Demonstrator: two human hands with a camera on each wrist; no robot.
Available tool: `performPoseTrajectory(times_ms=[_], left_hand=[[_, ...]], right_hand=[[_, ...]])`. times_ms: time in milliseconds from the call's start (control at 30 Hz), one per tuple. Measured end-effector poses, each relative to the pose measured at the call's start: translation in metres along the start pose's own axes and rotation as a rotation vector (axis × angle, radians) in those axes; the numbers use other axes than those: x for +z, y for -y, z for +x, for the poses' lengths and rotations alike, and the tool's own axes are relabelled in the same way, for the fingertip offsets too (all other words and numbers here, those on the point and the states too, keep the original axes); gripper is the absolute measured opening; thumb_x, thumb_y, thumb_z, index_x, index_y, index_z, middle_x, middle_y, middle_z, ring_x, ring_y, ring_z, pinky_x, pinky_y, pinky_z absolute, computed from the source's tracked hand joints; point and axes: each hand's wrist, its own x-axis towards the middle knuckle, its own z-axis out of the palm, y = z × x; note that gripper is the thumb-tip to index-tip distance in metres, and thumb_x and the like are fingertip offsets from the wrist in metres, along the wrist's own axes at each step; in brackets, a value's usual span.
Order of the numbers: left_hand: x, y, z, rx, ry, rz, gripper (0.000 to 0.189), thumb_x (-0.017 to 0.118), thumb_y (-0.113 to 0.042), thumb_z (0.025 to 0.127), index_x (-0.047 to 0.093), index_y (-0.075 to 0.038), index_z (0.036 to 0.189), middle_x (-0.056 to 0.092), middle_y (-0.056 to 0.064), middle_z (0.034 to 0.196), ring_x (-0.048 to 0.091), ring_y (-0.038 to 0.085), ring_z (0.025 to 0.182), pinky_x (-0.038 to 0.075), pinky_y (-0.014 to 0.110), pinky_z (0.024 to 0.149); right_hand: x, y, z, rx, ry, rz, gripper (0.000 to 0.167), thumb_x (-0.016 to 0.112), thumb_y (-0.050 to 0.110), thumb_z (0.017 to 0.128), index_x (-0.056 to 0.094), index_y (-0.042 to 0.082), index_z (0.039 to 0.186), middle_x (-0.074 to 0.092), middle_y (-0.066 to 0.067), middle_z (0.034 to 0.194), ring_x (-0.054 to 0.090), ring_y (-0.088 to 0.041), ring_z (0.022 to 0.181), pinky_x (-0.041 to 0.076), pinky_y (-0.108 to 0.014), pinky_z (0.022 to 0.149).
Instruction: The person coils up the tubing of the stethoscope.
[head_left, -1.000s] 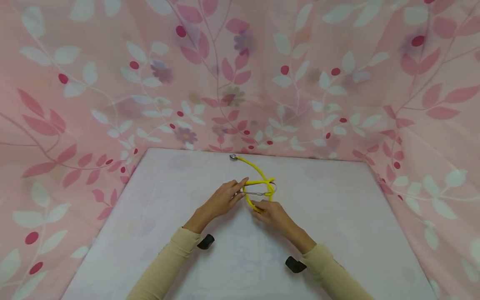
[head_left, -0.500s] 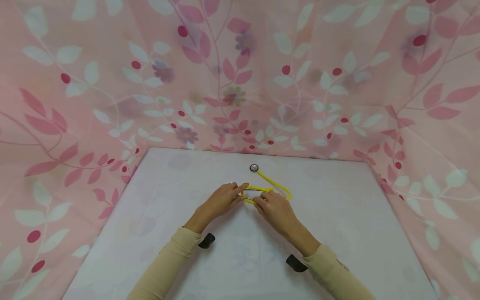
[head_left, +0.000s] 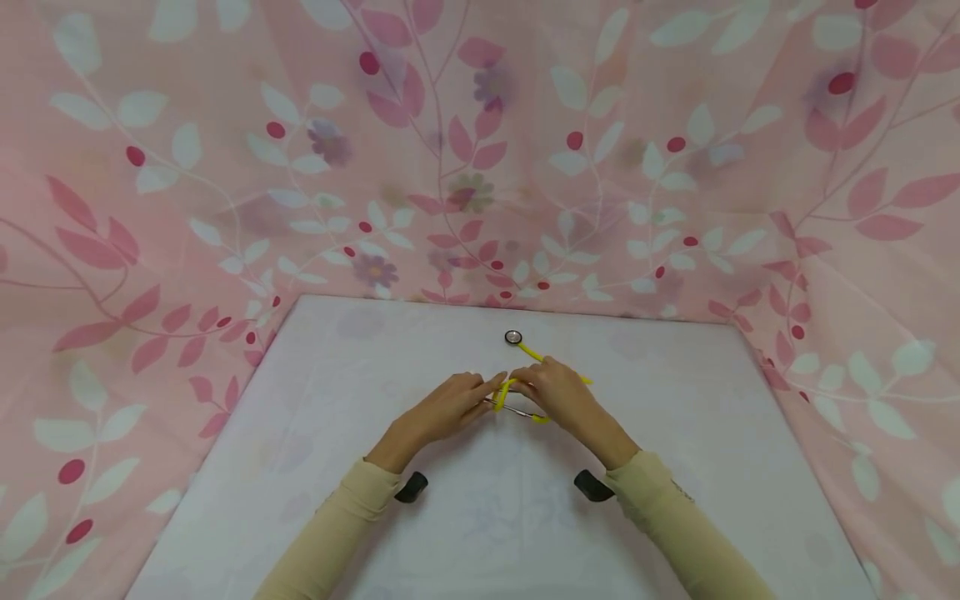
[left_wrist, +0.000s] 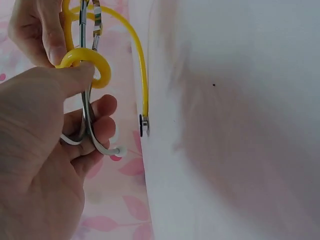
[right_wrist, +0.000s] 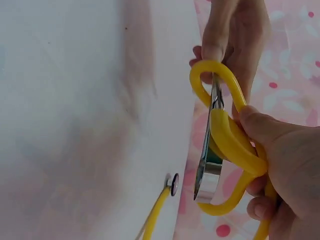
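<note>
Stethoscope (head_left: pixel 499 397) lies in both hands, just below the centre of the head view, its round chest piece (head_left: pixel 513 337) above them. Thumb and curled fingers of the left hand (head_left: pixel 442 408) pinch its metal ear tubes (left_wrist: pixel 86 107), at the upper left of the left wrist view, where a yellow tube loop (left_wrist: pixel 103 69) encircles them. Fingers of the right hand (head_left: pixel 567 403) grip the yellow tube at the right wrist view's lower right.

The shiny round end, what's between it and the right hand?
In the head view, yellow tube runs between the shiny round end and the right hand.
</note>
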Motion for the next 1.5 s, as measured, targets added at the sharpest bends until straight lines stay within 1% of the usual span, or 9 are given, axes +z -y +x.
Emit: performPoseTrajectory(times_ms=[333,433,567,700,867,1067,1267,1333,1500], left_hand=[[0.001,-0.001,-0.008,0.036,-0.039,-0.023,0.069,0.066,-0.026,0.094,0.032,-0.02,0.154,0.06,0.002,0.094,0.043,0.009,0.078,0.042,0.028,0.079],[0.0,-0.001,-0.008,0.055,-0.079,-0.019,0.069,0.068,-0.027,0.093,0.035,-0.019,0.153,0.062,0.002,0.096,0.048,0.01,0.082,0.046,0.032,0.093],[0.0,-0.001,-0.007,0.071,-0.141,-0.034,0.067,0.072,-0.027,0.09,0.043,-0.016,0.149,0.062,-0.001,0.099,0.053,0.011,0.088,0.041,0.037,0.11],[-0.001,0.0,-0.006,0.069,-0.171,-0.04,0.062,0.073,-0.028,0.088,0.049,-0.016,0.145,0.061,-0.003,0.099,0.054,0.011,0.088,0.042,0.036,0.108],[-0.002,0.0,-0.007,0.053,-0.173,-0.062,0.06,0.073,-0.027,0.089,0.051,-0.017,0.144,0.062,-0.003,0.098,0.052,0.01,0.087,0.046,0.034,0.096],[-0.006,0.001,-0.008,0.028,-0.226,-0.087,0.054,0.071,-0.029,0.091,0.054,-0.017,0.141,0.064,-0.002,0.096,0.051,0.01,0.083,0.047,0.03,0.081],[-0.006,0.004,-0.003,-0.007,-0.318,-0.027,0.053,0.072,-0.03,0.09,0.057,-0.015,0.138,0.063,-0.001,0.094,0.054,0.012,0.084,0.048,0.031,0.081],[-0.004,0.006,-0.002,-0.035,-0.343,-0.012,0.053,0.073,-0.029,0.089,0.057,-0.015,0.138,0.063,0.0,0.093,0.055,0.013,0.082,0.048,0.032,0.079],[0.001,0.01,-0.001,-0.107,-0.369,0.018,0.051,0.072,-0.028,0.09,0.058,-0.014,0.137,0.062,0.0,0.091,0.055,0.015,0.081,0.047,0.034,0.077]], right_hand=[[-0.003,-0.026,0.019,0.053,0.212,0.352,0.021,0.07,0.027,0.089,0.078,0.016,0.105,0.075,0.004,0.093,0.064,-0.009,0.081,0.052,-0.024,0.069],[-0.001,-0.032,0.024,0.067,0.221,0.429,0.02,0.073,0.028,0.087,0.078,0.016,0.102,0.073,0.005,0.089,0.06,-0.009,0.076,0.049,-0.022,0.066],[0.007,-0.04,0.026,0.094,0.217,0.541,0.02,0.074,0.029,0.086,0.078,0.016,0.101,0.075,0.004,0.091,0.061,-0.01,0.074,0.049,-0.019,0.064],[0.014,-0.047,0.024,0.107,0.214,0.614,0.021,0.072,0.031,0.088,0.078,0.019,0.104,0.076,0.004,0.095,0.062,-0.01,0.075,0.051,-0.02,0.065],[0.019,-0.057,0.017,0.153,0.189,0.645,0.018,0.071,0.024,0.09,0.078,0.016,0.105,0.076,0.0,0.092,0.062,-0.011,0.069,0.051,-0.02,0.063],[0.029,-0.061,-0.001,0.253,0.17,0.635,0.023,0.069,0.009,0.09,0.075,0.007,0.112,0.077,-0.007,0.097,0.069,-0.02,0.079,0.053,-0.02,0.073],[0.043,-0.044,-0.012,0.318,0.162,0.627,0.024,0.07,0.013,0.09,0.074,0.002,0.111,0.074,-0.012,0.084,0.06,-0.016,0.065,0.047,-0.021,0.058],[0.047,-0.037,-0.015,0.317,0.168,0.647,0.026,0.068,0.012,0.092,0.071,0.001,0.115,0.073,-0.014,0.084,0.06,-0.018,0.063,0.049,-0.021,0.054],[0.052,-0.02,-0.02,0.203,0.128,0.574,0.03,0.067,0.011,0.092,0.068,-0.001,0.119,0.073,-0.011,0.084,0.065,-0.014,0.064,0.052,-0.019,0.057]])
